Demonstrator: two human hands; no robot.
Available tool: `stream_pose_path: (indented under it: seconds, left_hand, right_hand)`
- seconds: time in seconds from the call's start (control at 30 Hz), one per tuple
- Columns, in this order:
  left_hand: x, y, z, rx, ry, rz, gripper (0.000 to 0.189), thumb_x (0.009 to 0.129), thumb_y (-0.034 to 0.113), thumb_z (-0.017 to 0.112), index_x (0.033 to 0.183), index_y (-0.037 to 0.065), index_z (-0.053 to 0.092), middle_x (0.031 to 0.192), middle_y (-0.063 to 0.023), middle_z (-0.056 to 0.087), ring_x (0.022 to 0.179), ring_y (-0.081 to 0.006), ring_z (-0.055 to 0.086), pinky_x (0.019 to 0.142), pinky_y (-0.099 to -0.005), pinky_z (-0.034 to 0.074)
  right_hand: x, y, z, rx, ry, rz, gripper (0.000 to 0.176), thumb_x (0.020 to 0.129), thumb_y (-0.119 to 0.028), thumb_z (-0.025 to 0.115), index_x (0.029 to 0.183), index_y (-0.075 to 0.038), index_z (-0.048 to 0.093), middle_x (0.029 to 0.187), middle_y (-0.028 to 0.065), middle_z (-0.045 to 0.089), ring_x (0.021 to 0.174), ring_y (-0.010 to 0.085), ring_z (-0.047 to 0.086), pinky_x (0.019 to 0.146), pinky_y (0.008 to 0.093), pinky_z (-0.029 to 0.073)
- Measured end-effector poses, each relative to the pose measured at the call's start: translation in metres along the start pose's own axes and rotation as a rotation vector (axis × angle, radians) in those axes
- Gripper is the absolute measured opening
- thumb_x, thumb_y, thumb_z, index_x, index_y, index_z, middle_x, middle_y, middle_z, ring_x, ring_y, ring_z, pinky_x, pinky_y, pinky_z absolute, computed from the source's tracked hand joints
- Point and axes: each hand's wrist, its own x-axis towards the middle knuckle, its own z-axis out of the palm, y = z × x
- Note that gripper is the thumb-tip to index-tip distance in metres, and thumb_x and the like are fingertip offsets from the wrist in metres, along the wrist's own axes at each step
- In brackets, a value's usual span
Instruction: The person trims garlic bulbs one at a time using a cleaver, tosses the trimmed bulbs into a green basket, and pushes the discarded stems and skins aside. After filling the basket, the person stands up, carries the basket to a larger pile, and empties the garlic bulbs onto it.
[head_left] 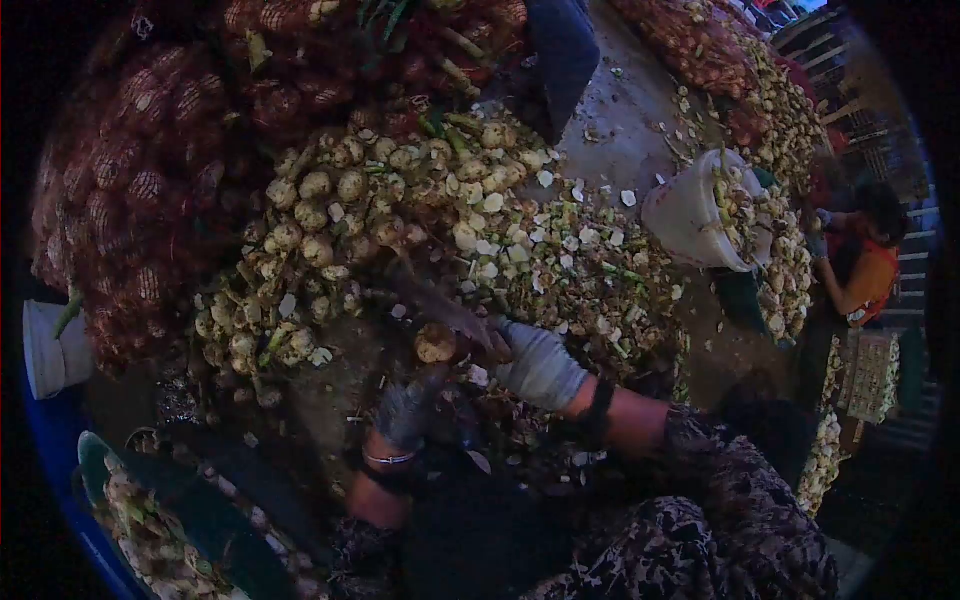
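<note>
My right hand, in a pale grey glove, is closed round a knife. The dark, motion-blurred blade of the knife points up and left. Just below the blade, a round brownish garlic bulb sticks up from my left hand. That hand is also gloved, with its fingers closed in shadow around the bulb's lower end. Beyond both hands lies a heap of whole garlic bulbs, some with stems. Pale cut trimmings cover the ground to its right.
Full red mesh sacks stand at left and back. A white bucket leans on its side at right, holding trimmings. A co-worker sits at far right. A green-rimmed container is at lower left, near a white tub.
</note>
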Motion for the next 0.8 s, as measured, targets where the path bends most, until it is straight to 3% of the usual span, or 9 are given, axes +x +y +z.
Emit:
stream_pose_path:
  seconds: [0.03, 0.07, 0.13, 0.23, 0.37, 0.47, 0.53, 0.67, 0.8]
  left_hand:
    - [-0.001, 0.005, -0.003, -0.228, -0.038, -0.223, 0.055, 0.080, -0.002, 0.063, 0.131, 0.014, 0.051, 0.119, -0.0156, 0.060, 0.095, -0.0297, 0.065, 0.077, -0.0339, 0.054]
    - [-0.008, -0.005, 0.002, -0.229, -0.039, -0.228, 0.055, 0.080, -0.002, 0.063, 0.131, 0.014, 0.051, 0.119, -0.0156, 0.060, 0.095, -0.0297, 0.065, 0.077, -0.0339, 0.054]
    - [-0.028, -0.059, 0.032, -0.752, -0.103, -0.393, 0.044, 0.087, 0.009, 0.057, 0.131, 0.009, 0.050, 0.124, -0.0143, 0.058, 0.102, -0.0275, 0.062, 0.083, -0.0361, 0.052]
    - [-0.047, -0.113, 0.065, -1.542, -0.197, -0.616, 0.040, 0.099, 0.024, 0.049, 0.132, 0.002, 0.049, 0.132, -0.0124, 0.053, 0.111, -0.0243, 0.057, 0.094, -0.0395, 0.049]
    - [-0.062, -0.096, 0.064, -1.269, -0.081, -0.509, 0.043, 0.100, 0.028, 0.046, 0.133, 0.001, 0.048, 0.129, -0.0139, 0.055, 0.107, -0.0246, 0.060, 0.090, -0.0393, 0.052]
    - [-0.044, -0.064, 0.051, -1.345, -0.196, -0.654, 0.047, 0.099, 0.033, 0.048, 0.130, -0.001, 0.050, 0.121, -0.0161, 0.060, 0.099, -0.0254, 0.064, 0.086, -0.0387, 0.054]
    - [-0.044, -0.074, 0.056, -1.272, -0.226, -0.672, 0.048, 0.097, 0.037, 0.049, 0.127, -0.001, 0.052, 0.116, -0.0164, 0.062, 0.096, -0.0258, 0.065, 0.083, -0.0385, 0.054]
    - [-0.049, -0.084, 0.062, -1.164, -0.274, -0.705, 0.051, 0.095, 0.042, 0.052, 0.121, -0.002, 0.056, 0.108, -0.0168, 0.065, 0.091, -0.0263, 0.066, 0.079, -0.0382, 0.055]
    - [-0.049, -0.075, 0.058, -1.440, -0.253, -0.591, 0.050, 0.095, 0.041, 0.051, 0.124, 0.001, 0.054, 0.111, -0.0159, 0.064, 0.095, -0.0252, 0.065, 0.081, -0.0378, 0.055]
  right_hand:
    - [-0.002, -0.016, -0.018, -0.131, -0.100, 0.036, 0.034, 0.079, -0.027, 0.068, 0.106, -0.008, 0.059, 0.087, 0.0192, 0.064, 0.082, 0.0399, 0.064, 0.070, 0.0467, 0.051]
    - [-0.003, -0.025, -0.031, -0.129, -0.104, 0.038, 0.034, 0.079, -0.027, 0.068, 0.106, -0.008, 0.059, 0.087, 0.0192, 0.064, 0.082, 0.0399, 0.064, 0.070, 0.0467, 0.051]
    - [-0.007, -0.038, -0.051, -0.276, -0.327, -0.072, 0.028, 0.082, -0.025, 0.064, 0.105, -0.010, 0.060, 0.088, 0.0173, 0.065, 0.084, 0.0383, 0.064, 0.070, 0.0459, 0.052]
    - [-0.009, -0.053, -0.059, -0.330, -0.376, -0.192, 0.023, 0.085, -0.024, 0.061, 0.104, -0.012, 0.062, 0.087, 0.0149, 0.066, 0.082, 0.0361, 0.065, 0.069, 0.0442, 0.052]
    - [-0.013, -0.056, -0.058, -0.392, -0.428, -0.102, 0.029, 0.074, -0.019, 0.065, 0.101, -0.009, 0.061, 0.088, 0.0124, 0.065, 0.085, 0.0339, 0.065, 0.069, 0.0437, 0.052]
    - [-0.017, -0.056, -0.060, -0.359, -0.436, -0.123, 0.033, 0.074, -0.019, 0.066, 0.105, -0.010, 0.061, 0.090, 0.0119, 0.065, 0.086, 0.0335, 0.065, 0.071, 0.0430, 0.053]
    - [-0.019, -0.050, -0.057, -0.330, -0.351, -0.192, 0.020, 0.087, -0.021, 0.056, 0.103, -0.011, 0.063, 0.088, 0.0142, 0.065, 0.081, 0.0347, 0.066, 0.066, 0.0445, 0.052]
    - [-0.020, -0.053, -0.061, -0.368, -0.466, -0.156, 0.021, 0.088, -0.020, 0.054, 0.106, -0.010, 0.061, 0.087, 0.0143, 0.065, 0.081, 0.0350, 0.066, 0.064, 0.0455, 0.052]
    - [-0.015, -0.053, -0.060, -0.383, -0.491, -0.063, 0.023, 0.085, -0.018, 0.055, 0.105, -0.008, 0.061, 0.088, 0.0150, 0.066, 0.080, 0.0354, 0.066, 0.064, 0.0460, 0.052]
